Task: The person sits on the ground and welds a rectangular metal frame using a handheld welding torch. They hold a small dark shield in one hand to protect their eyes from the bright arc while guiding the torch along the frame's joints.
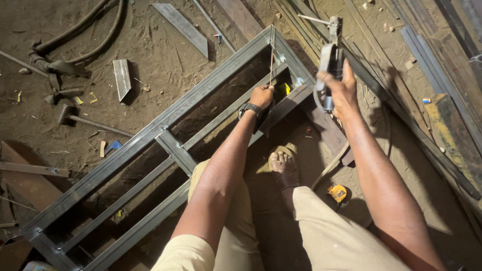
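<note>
A long rectangular steel frame (150,131) of angle bars lies diagonally on the dirt floor. My left hand (262,95), a watch on its wrist, grips a thin welding rod (271,62) that stands nearly upright over the frame's far corner. My right hand (340,90) is raised to the right of that corner and grips a metal electrode holder (330,54), its cable (329,165) trailing down past my sandalled foot (283,168). My knees in tan trousers fill the bottom of the view.
A hammer (75,118) and a small steel offcut (121,78) lie left of the frame. Hoses (80,37) curl at the top left. Flat bars and steel sections (432,60) are stacked on the right. A yellow tape measure (338,192) sits beside my right leg.
</note>
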